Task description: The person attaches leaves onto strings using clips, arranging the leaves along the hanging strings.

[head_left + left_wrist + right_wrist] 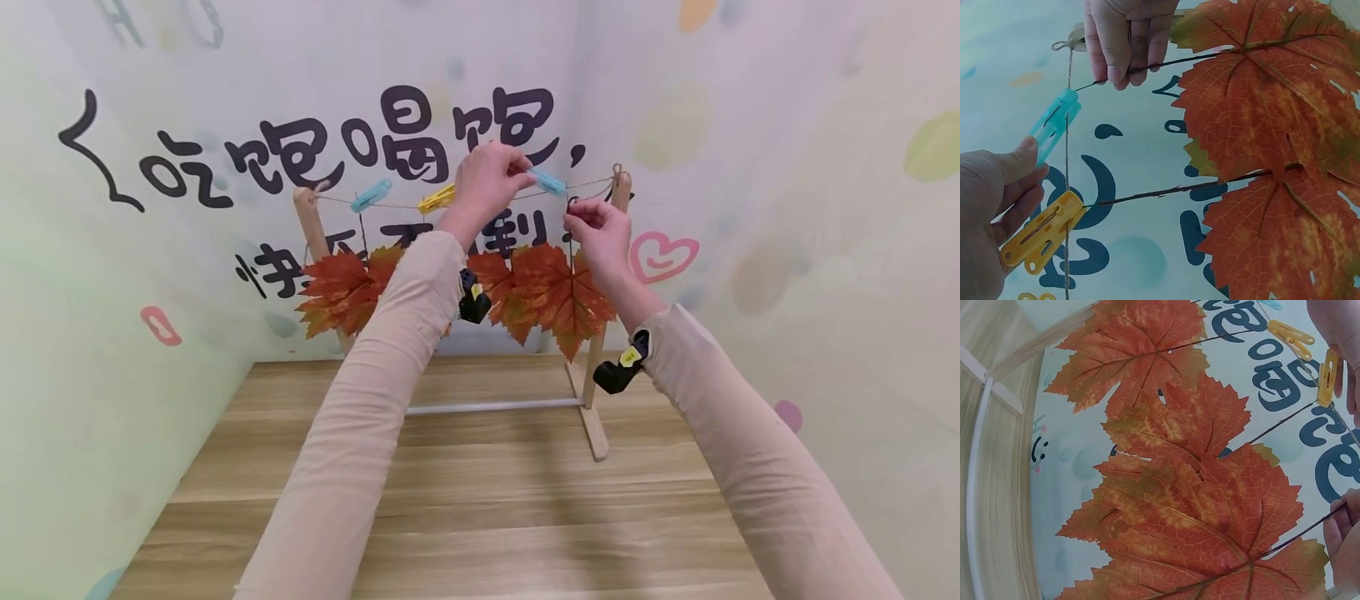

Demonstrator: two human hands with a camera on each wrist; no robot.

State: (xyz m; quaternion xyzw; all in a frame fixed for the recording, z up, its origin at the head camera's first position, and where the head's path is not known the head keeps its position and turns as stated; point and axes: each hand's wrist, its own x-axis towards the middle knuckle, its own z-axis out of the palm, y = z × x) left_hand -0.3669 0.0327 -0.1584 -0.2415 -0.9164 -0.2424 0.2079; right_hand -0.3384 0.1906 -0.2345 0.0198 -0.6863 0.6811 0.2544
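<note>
In the head view, my left hand (489,182) pinches the tail end of a light-blue clothespin (551,182) near the right end of a twine line (596,182). The left wrist view shows this clothespin's jaws on the twine, right at the tip of a dark leaf stem (1179,60). My right hand (603,240) holds that stem between thumb and fingers, just below the line. An orange-red maple-like leaf (566,292) hangs from it. Beside my left fingers, a yellow clothespin (1047,231) holds another leaf's stem (1172,191) on the twine.
Wooden posts (621,193) on a stand carry the twine, with a white crossbar (495,407) low between them. Another blue clothespin (371,196) and a yellow one (437,198) hang farther left. Below is a wood-grain table (480,500); behind, a printed wall (712,100).
</note>
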